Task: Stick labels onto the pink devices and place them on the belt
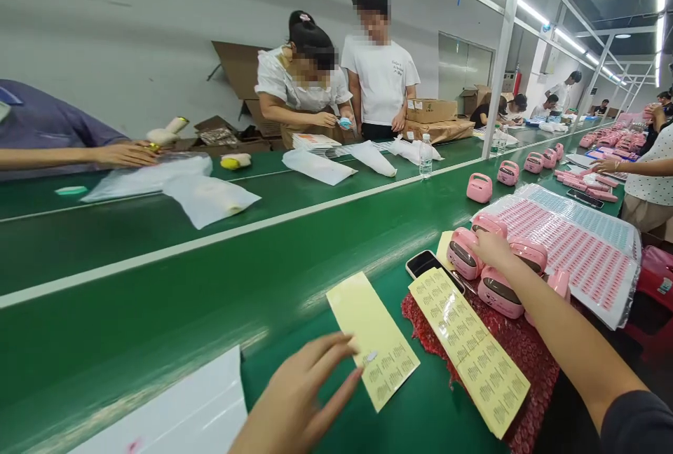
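Observation:
My left hand (pixel 308 391) hovers at the lower end of a yellow label sheet (pixel 362 314), fingers apart and nothing between them. A small whitish sticker (pixel 372 356) lies by its fingertips, with a few printed labels below it. My right hand (pixel 493 252) reaches into a cluster of pink toaster-shaped gadgets with handles and dark front panels. Its fingers close around the top of one pink gadget (pixel 463 254); the fingertips are partly hidden. A second, fuller label sheet (pixel 467 349) rests on red bubble wrap (pixel 541 377), beside another pink gadget (pixel 499 293).
A phone (pixel 420 263) lies partly under the fuller sheet. Pink and blue printed sheets (pixel 573 244) are at right. A white sheet (pixel 179 412) is at lower left. Across the green belt (pixel 236 265), co-workers stand behind white bags (pixel 318 167) and a water bottle (pixel 425 156).

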`<state>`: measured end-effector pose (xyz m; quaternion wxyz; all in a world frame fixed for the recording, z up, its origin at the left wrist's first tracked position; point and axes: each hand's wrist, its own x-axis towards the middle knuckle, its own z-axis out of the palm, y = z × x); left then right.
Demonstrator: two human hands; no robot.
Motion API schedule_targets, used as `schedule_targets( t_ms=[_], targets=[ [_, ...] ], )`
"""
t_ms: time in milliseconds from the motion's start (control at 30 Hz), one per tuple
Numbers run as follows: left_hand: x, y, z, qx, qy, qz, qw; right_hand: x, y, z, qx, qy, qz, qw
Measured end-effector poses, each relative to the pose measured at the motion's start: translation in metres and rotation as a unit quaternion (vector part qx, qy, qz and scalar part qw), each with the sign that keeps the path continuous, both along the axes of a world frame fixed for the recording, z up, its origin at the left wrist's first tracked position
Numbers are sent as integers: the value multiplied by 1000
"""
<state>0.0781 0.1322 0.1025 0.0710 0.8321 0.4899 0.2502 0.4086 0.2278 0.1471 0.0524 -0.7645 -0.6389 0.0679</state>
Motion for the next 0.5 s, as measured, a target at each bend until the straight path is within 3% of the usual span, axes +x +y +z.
schedule_targets(
  t_ms=[67,133,233,367,500],
  targets=[
    [52,46,24,-161,35,-8,986,-1,-1,0,4,7,3,1000],
    [101,92,36,-200,44,7,979,-2,-1,0,10,14,7,1000],
    [152,152,27,-241,59,57,967,-5,1,1,18,30,20,999],
    [180,203,6,-271,71,97,955,-6,0,7,29,44,35,998],
    [198,226,15,-258,74,93,959,-6,-4,21,23,55,60,996]
  ],
)
